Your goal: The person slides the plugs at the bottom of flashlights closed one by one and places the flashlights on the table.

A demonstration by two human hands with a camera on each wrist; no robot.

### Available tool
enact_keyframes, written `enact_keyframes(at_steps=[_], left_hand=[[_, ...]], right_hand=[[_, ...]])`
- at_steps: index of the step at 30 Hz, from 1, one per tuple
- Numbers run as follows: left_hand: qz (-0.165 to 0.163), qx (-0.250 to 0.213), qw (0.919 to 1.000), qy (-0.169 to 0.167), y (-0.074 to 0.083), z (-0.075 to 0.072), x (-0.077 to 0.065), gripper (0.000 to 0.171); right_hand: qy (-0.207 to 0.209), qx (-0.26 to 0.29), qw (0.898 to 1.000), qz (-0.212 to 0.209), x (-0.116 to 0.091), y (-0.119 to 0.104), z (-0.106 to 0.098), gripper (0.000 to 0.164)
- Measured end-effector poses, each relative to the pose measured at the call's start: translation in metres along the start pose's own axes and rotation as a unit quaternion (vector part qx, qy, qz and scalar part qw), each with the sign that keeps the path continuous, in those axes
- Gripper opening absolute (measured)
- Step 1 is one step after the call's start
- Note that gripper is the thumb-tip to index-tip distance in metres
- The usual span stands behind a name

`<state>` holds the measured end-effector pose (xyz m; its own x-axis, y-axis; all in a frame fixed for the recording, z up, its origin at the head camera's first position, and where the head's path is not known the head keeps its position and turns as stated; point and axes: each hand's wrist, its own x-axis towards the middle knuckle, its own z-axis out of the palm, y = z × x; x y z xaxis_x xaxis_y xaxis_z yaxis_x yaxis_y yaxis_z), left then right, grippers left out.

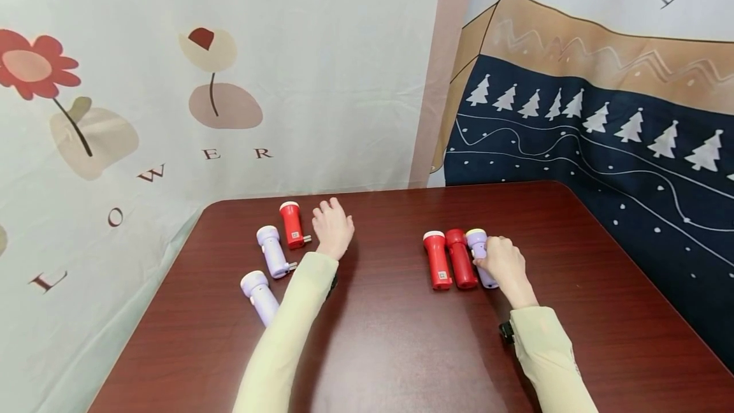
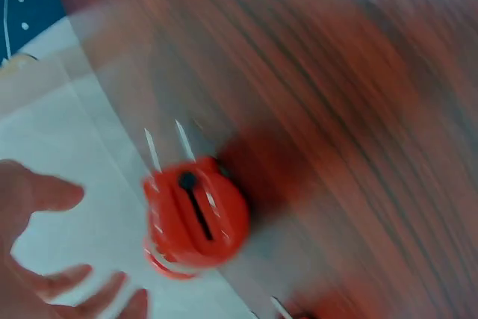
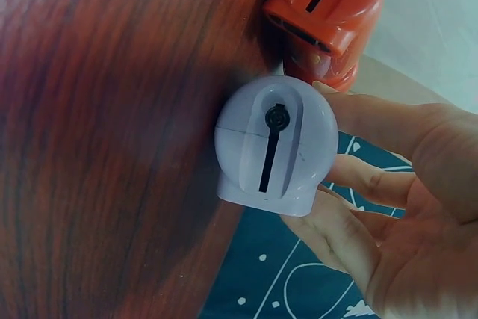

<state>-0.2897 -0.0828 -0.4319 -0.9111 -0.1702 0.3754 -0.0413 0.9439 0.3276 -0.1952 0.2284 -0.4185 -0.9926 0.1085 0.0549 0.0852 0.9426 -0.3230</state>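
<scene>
My right hand (image 1: pixel 504 265) grips a lavender flashlight (image 3: pixel 272 151) between thumb and fingers at the right of the table. Its lens end points to the far side. Left of it, close by, lie two red flashlights, a darker one (image 1: pixel 461 260) and one with a white rim (image 1: pixel 438 261). My left hand (image 1: pixel 333 228), fingers spread and holding nothing, hovers right of a red flashlight (image 1: pixel 293 227) whose metal plug prongs stick out. In the left wrist view that red flashlight (image 2: pixel 198 214) is apart from the fingers.
Nearer on the left lie two lavender flashlights, one (image 1: pixel 272 251) with its prongs out and one (image 1: pixel 259 295) partly hidden by my left sleeve. The dark red wooden table (image 1: pixel 390 349) ends at a printed cloth backdrop (image 1: pixel 344 81).
</scene>
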Motion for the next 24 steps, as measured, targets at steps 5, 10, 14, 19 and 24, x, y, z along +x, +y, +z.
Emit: enact_keyframes(at_steps=[5,10,14,19,24], left_hand=[[-0.07,0.001,0.994,-0.085,-0.012,0.001,0.003,0.058],[-0.102,-0.012,0.9873,-0.122,-0.019,0.004,0.003,0.055],[-0.108,-0.029,0.9854,-0.128,-0.024,0.004,0.005,0.049],[-0.112,-0.061,0.9828,-0.134,-0.028,0.001,0.007,0.039],[-0.107,-0.078,0.9826,-0.131,-0.031,0.0,0.008,0.035]], right_hand=[[0.008,0.001,1.0,-0.004,-0.001,0.001,0.001,0.028],[0.009,0.003,1.0,-0.005,0.0,0.002,0.002,0.028],[0.009,0.003,1.0,-0.001,0.0,0.002,0.003,0.028],[0.01,-0.001,1.0,0.005,0.0,0.001,0.003,0.029],[0.008,0.001,1.0,0.009,-0.001,0.001,0.004,0.029]])
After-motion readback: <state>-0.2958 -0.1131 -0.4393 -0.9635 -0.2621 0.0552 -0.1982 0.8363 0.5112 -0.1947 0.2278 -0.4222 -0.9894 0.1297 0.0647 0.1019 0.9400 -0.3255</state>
